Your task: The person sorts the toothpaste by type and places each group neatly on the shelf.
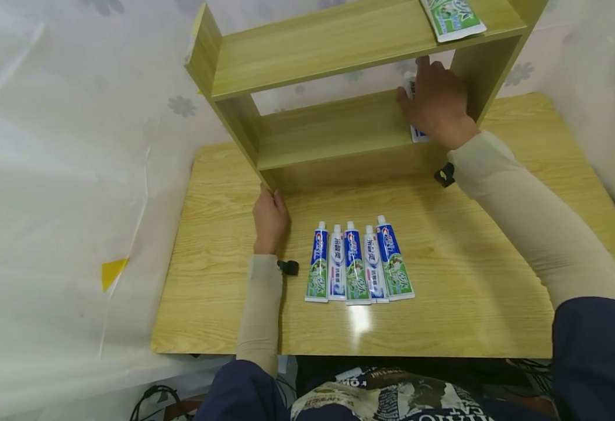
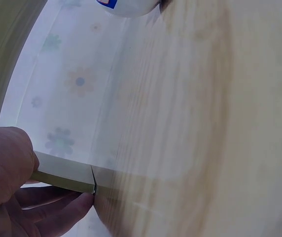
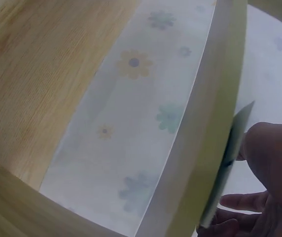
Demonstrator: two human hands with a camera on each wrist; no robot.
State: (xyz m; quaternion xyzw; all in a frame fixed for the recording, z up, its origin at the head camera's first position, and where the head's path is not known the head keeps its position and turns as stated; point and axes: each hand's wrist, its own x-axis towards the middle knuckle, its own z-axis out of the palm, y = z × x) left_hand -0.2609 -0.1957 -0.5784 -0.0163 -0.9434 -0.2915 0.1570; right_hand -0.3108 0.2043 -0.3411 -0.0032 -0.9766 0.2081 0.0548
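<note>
My left hand (image 1: 270, 221) grips the lower left corner of the wooden shelf (image 1: 328, 126); in the left wrist view the thumb and fingers of that hand (image 2: 37, 185) pinch the board's edge (image 2: 64, 181). At the right end of the lower level, my right hand (image 1: 436, 102) holds a white and blue toothpaste tube (image 1: 418, 135), partly covered by the hand. Seen nearly edge-on in the right wrist view, the tube (image 3: 229, 160) is between the thumb and fingers of the right hand (image 3: 252, 182). A green tube (image 1: 453, 19) lies on the level above, its end over the front edge.
Several toothpaste tubes lie side by side on the wooden table (image 1: 460, 263), caps towards the shelf, among them a blue and green tube (image 1: 356, 266) and a white tube (image 1: 337, 263). Patterned wall covering (image 1: 181, 105) stands behind. The table's front edge is near the person's body.
</note>
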